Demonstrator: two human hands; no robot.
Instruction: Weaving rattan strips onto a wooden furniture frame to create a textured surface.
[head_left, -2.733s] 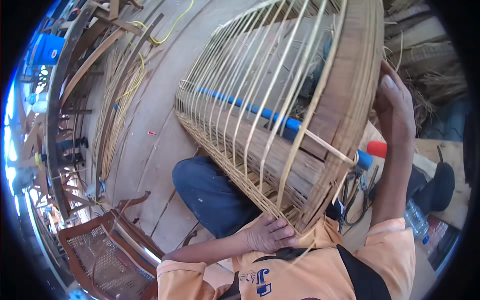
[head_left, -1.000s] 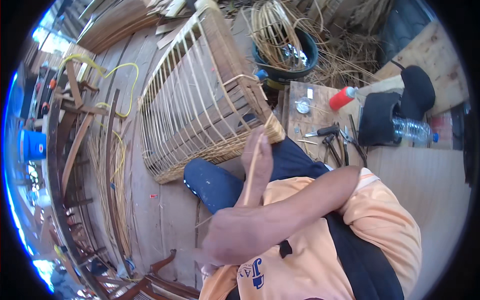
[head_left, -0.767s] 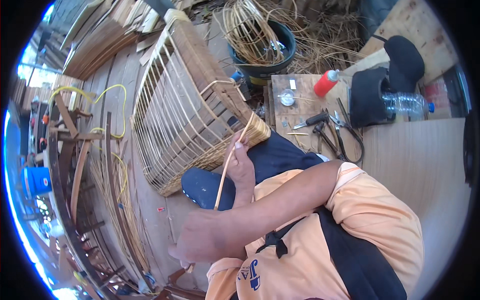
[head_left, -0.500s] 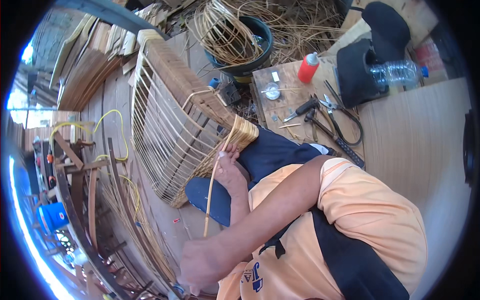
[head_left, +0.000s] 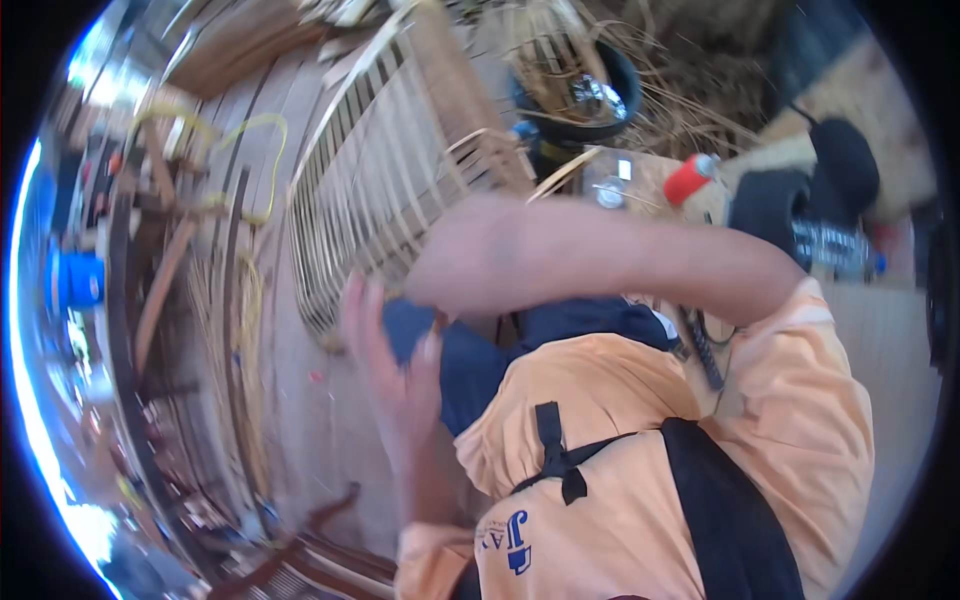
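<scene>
- Cane-strung wooden frame (head_left: 465,90) lies beyond the hands, left of centre, on the plank floor (head_left: 310,430); its solid beam runs along the right side and pale strands cross the opening.
- The left hand (head_left: 395,375) is raised on the near side of the frame, left of the navy trouser knee (head_left: 465,375). Its fingers point away from the person and stand half open, thumb well apart; a short tan piece (head_left: 437,322) shows near the thumb tip, but whether it is held cannot be told.
- The right hand (head_left: 465,250) is just beside the left one, its forearm crossing from the right and hiding the frame's near corner. Blur hides how far its fingers are open, what they hold and whether they touch the frame.
- A pale cane strip (head_left: 565,174) shows on the far side of the right forearm, slanting far and right.
- Farther right, a dark tub (head_left: 625,95) holds coiled cane (head_left: 540,60).
- On the worktop (head_left: 650,168), right of the tub, is a tilted red bottle (head_left: 690,180); nearer and farther right lies a clear plastic bottle (head_left: 838,246).
- At far left is a blue bucket (head_left: 77,281).
</scene>
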